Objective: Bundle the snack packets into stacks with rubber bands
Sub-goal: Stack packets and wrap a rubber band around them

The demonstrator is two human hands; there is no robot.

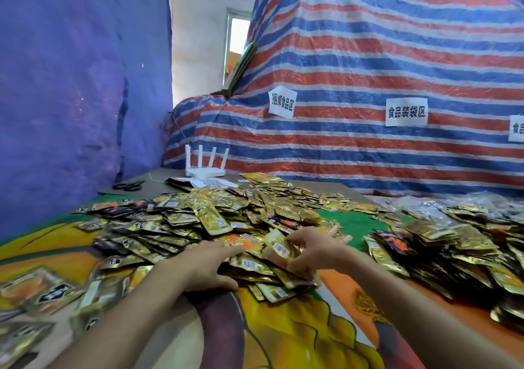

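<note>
While the heap of snack packets (pixel 198 215) sprawls across the table ahead of both hands, the right hand (pixel 313 251) curls its fingers round a few gold packets (pixel 279 249) at the heap's near edge. Their long axes run roughly away from the person, tipped slightly left. The left hand (pixel 208 265) lies just beside them, fingers straight and pressed flat on the heap, holding nothing. Being nearest the free ends, it looks best placed to square the clutch.

Both hands reach forward: left hand (pixel 208 266) flat with straight fingers, right hand (pixel 316 252) curled round packets (pixel 279 248).
</note>
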